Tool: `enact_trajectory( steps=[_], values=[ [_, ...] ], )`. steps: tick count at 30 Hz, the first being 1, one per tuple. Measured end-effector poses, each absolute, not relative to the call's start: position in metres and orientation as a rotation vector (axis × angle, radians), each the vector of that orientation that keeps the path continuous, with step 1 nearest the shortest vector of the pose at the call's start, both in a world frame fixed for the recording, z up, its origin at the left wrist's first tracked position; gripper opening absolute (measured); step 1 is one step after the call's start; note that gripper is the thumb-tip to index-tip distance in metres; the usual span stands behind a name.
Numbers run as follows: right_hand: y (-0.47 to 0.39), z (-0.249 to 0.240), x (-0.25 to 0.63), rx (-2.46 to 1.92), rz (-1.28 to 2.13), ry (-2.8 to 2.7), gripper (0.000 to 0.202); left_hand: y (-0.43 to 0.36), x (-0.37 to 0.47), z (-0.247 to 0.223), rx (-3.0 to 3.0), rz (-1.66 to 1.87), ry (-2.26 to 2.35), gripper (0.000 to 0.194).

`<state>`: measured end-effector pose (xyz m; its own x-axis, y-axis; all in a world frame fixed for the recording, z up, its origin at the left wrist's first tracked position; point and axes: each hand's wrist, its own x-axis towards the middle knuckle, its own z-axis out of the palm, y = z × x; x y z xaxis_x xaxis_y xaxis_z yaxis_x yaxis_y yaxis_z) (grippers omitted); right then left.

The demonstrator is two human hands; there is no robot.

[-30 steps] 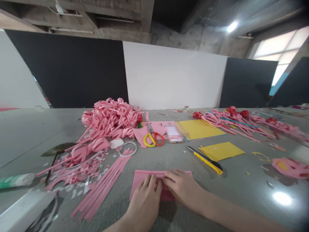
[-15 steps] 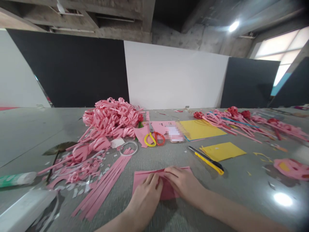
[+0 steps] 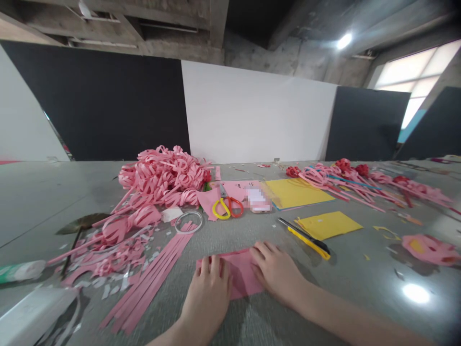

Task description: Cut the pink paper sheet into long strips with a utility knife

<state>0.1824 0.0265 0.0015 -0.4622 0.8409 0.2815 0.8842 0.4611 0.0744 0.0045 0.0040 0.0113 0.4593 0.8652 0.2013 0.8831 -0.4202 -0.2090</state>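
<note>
A sheet of pink paper [image 3: 244, 275] lies on the grey surface in front of me, with a narrow fold running along its far edge. My left hand [image 3: 209, 287] is at its left end, fingers bent over the far edge. Across from it, my right hand [image 3: 276, 270] presses on the right end, its fingertips on the same folded edge. Both hands hold the sheet down, fingers close together; the thumbs are mostly hidden. Left of my left hand lies a bundle of pink paper strips [image 3: 153, 283]. Beyond my right hand rests a yellow and black utility knife [image 3: 306, 239].
Scissors [image 3: 222, 207] with yellow and red handles, a blurred-out phone [image 3: 258, 200] and a tape roll [image 3: 188, 222] lie ahead. A heap of curled pink paper [image 3: 163, 175] is behind them. Yellow paper [image 3: 329, 225] lies to the right, a white box [image 3: 38, 312] at lower left.
My hands have slid apart along the folded edge, the left one to the left end. More of the sheet's middle shows between them. The view has turned slightly right.
</note>
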Motion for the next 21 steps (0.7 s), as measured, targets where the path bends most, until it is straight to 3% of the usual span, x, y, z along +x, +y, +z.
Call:
enact_trajectory(
  steps=[11,17,21],
  values=[
    [0.018,0.001,0.181,-1.908,-0.486,-2.273,0.026,-0.002,0.005,0.019,-2.195,0.055,-1.707,0.032],
    [0.027,0.016,0.185,-1.684,-0.392,-2.424,0.019,-0.001,0.013,0.008,-2.669,-0.014,-1.163,0.04],
    [0.05,0.039,0.215,-1.857,-0.396,-2.33,0.016,0.001,0.016,-0.001,-2.791,-0.053,-1.009,0.039]
  ],
)
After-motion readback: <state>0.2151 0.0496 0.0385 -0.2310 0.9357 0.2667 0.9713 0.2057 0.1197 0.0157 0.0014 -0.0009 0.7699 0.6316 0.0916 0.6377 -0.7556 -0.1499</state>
